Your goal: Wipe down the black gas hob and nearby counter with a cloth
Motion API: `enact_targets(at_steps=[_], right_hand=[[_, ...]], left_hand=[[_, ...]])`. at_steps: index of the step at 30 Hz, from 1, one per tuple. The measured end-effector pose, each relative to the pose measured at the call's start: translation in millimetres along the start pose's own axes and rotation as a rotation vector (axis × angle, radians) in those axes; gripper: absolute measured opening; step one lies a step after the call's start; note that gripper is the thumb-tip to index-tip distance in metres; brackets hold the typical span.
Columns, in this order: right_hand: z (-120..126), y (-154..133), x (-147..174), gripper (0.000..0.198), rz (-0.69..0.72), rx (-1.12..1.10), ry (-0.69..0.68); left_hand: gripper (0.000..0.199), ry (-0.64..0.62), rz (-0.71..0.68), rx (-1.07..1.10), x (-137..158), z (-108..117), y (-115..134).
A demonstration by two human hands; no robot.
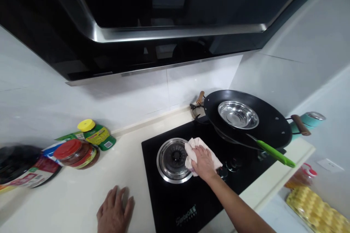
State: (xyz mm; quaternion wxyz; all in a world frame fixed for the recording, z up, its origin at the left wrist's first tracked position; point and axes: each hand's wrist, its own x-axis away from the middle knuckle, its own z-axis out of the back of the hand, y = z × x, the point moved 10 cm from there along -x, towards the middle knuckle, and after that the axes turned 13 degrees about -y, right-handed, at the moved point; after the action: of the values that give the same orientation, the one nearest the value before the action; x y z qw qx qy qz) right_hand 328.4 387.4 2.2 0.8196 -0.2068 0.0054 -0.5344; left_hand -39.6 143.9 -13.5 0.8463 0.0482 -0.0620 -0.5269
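My right hand [203, 162] presses a folded pale pink cloth [195, 145] against the black glass gas stove [164, 200], at the right edge of the round steel burner [161, 165]. Its fingers lie over the cloth, which bunches around them. My left hand [115, 211] rests on the cream countertop [131, 167] left of the stove, fingers spread and holding nothing. On the stove's right side sits a large black wok [270, 116] with wooden handles. Inside it are a shiny metal bowl [237, 114] and a utensil with a green handle [276, 154].
A black range hood [164, 54] hangs low over the stove. To the left stand a red-lidded jar [78, 154], a yellow-capped green container [98, 136] and a dark bottle [24, 167]. Beyond the counter's right end are a turquoise container [308, 122] and a yellow egg tray [314, 207].
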Motion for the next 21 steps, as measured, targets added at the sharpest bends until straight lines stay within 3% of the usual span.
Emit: enact_targets(at_steps=[8,12,16,21], right_hand=[[-37,-32,61,0.057,0.095,-0.028,-0.058],[-58,-67,83,0.060,0.212,-0.098,-0.153],[-69,-111,86,0.067,0.302,-0.129,-0.238],[-86,-164,67,0.079,0.396,-0.050,-0.333]], left_hand=[[0.058,0.009,-0.009,-0.018,-1,-4,-2],[0.057,0.008,-0.013,-0.031,0,-4,0],[0.056,0.017,-0.020,-0.039,2,-2,2],[0.054,0.047,-0.023,-0.059,5,0,2]])
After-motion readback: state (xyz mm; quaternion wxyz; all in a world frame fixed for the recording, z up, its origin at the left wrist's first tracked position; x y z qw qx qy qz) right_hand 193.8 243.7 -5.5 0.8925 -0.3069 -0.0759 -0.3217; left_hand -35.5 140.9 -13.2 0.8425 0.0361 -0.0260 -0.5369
